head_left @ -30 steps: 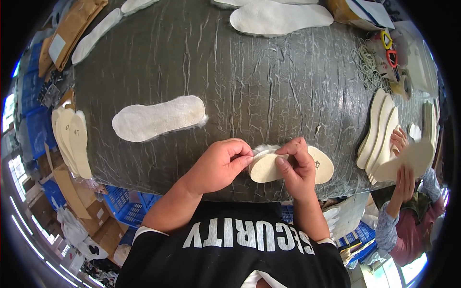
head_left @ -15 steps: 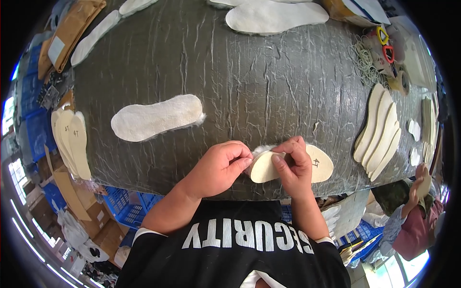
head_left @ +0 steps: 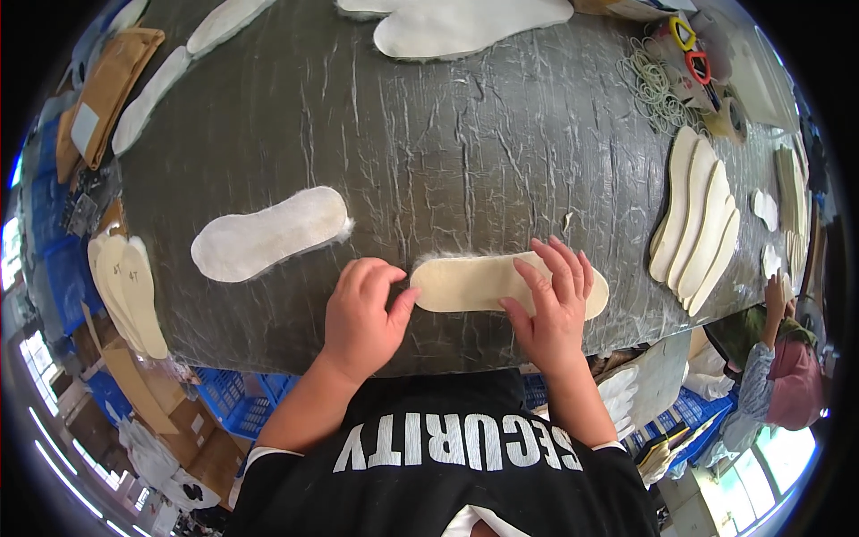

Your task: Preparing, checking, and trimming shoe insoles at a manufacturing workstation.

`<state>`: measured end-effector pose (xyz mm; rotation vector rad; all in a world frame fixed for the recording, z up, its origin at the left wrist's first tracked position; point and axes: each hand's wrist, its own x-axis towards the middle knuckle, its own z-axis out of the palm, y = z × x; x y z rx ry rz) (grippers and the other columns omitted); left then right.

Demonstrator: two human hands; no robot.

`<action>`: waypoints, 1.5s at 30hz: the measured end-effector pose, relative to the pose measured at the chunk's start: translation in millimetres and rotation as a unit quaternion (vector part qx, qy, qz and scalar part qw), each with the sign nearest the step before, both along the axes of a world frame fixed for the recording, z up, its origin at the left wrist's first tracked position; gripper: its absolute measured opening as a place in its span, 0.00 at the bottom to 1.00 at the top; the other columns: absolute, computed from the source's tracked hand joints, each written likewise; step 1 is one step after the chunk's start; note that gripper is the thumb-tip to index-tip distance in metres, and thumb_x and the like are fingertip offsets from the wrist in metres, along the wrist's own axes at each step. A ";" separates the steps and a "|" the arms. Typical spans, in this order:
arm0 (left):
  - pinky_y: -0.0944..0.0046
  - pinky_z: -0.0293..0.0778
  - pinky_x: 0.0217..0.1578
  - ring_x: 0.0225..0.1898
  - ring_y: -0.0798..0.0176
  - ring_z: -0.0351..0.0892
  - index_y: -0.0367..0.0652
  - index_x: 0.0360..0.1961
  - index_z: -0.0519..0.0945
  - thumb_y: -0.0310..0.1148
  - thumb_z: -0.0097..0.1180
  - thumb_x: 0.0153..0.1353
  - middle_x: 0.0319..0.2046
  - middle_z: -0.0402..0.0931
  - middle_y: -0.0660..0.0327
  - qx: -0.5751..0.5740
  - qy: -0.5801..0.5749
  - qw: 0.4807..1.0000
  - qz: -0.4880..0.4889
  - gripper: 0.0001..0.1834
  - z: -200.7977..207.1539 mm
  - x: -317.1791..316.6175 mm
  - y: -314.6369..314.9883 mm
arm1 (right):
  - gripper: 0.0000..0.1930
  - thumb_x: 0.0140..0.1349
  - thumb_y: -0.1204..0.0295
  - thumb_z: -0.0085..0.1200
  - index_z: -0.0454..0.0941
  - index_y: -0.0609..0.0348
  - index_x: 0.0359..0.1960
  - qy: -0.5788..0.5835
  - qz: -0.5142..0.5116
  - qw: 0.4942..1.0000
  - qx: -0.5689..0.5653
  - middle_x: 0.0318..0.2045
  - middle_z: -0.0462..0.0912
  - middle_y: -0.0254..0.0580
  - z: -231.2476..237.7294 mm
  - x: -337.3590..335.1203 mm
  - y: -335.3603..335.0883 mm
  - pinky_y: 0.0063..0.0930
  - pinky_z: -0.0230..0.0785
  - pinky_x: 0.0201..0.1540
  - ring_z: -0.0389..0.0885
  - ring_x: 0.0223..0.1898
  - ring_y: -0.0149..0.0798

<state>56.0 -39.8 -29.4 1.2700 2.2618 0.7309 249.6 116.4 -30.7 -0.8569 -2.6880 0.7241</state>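
Note:
A cream insole with a fluffy edge lies flat in front of me near the table's front edge. My right hand rests over its right part, fingers spread and thumb on the surface. At its left end is my left hand, fingers loosely bent and thumb apart from them, with nothing seen between. To the upper left of my hands lies a white fleecy insole, tilted and apart from both hands.
Stacked cream insoles lie fanned at the right and left. More white insoles lie at the far edge. Scissors, rubber bands and a tape roll sit at far right. Another person works at lower right.
The insole that was folded up in my fingers now lies flat. My right hand has spread out over it, and my left hand has moved left, its thumb and fingers parted.

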 end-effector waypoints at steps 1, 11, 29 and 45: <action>0.58 0.75 0.39 0.41 0.55 0.78 0.39 0.38 0.77 0.31 0.67 0.50 0.43 0.76 0.55 0.001 -0.002 1.000 -0.004 0.15 2.9 3.2 4.2 | 0.27 0.47 0.62 0.66 0.76 0.52 0.51 -0.041 0.020 0.999 0.025 0.62 0.67 0.43 1.7 4.9 0.2 0.55 0.44 0.67 0.63 0.65 0.51; 0.39 0.35 0.69 0.72 0.55 0.46 0.51 0.63 0.70 0.54 0.59 0.51 0.71 0.51 0.62 -0.020 0.162 0.946 -0.281 0.38 -27.8 30.1 16.7 | 0.51 0.41 0.29 0.44 0.66 0.49 0.65 -0.160 0.072 0.983 0.062 0.70 0.57 0.40 -24.0 5.4 -12.4 0.66 0.25 0.69 0.49 0.72 0.50; 0.60 0.70 0.38 0.30 0.56 0.79 0.43 0.39 0.82 0.45 0.68 0.46 0.28 0.81 0.60 0.077 -0.053 0.966 -0.239 0.22 25.3 1.1 57.4 | 0.19 0.52 0.67 0.62 0.79 0.51 0.47 -0.270 0.180 0.934 -0.147 0.29 0.84 0.42 63.0 -4.1 53.6 0.40 0.74 0.35 0.84 0.32 0.47; 0.46 0.56 0.61 0.64 0.46 0.61 0.42 0.42 0.82 0.52 0.68 0.39 0.63 0.64 0.49 -0.004 0.091 0.954 -0.284 0.32 24.3 -16.8 12.9 | 0.35 0.43 0.42 0.59 0.78 0.45 0.52 -0.112 0.184 0.970 0.112 0.63 0.68 0.42 32.0 -5.8 6.1 0.55 0.51 0.66 0.60 0.67 0.45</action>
